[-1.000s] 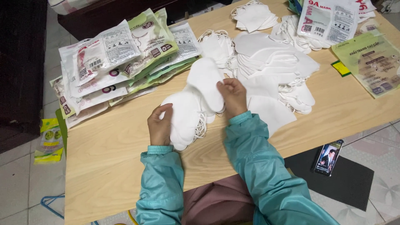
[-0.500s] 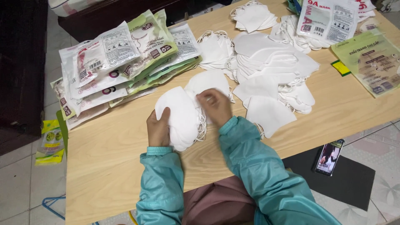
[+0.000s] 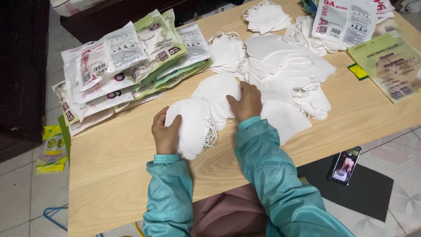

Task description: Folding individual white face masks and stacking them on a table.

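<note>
Pale wood table [image 3: 114, 175], nearest edge bare, teal sleeves [image 3: 272, 175] reaching over it from below. Black mat [image 3: 372, 193] on tiled floor at near right, phone [image 3: 345, 165] lying on it with screen lit. Left hand [image 3: 165, 134] clasped round the left edge of a stack of white masks [image 3: 193, 125], fingers curled together over the top, thumb side toward the body. Right hand [image 3: 247, 102] laid palm-down just right of that stack, fingers close together, tips pressing a single white mask [image 3: 217, 87] that overlaps the stack's far side. Loose white mask [image 3: 283, 120] flat just right of the right wrist. Farther right, big heap of white masks [image 3: 285, 61] with ear loops trailing. Far left, fanned pile of sealed mask packets [image 3: 127, 66], white and green. Far right, green packet [image 3: 390, 66] flat, white packet [image 3: 344, 22] beyond it. Small yellow-green packet [image 3: 52, 147] on the floor at left.
</note>
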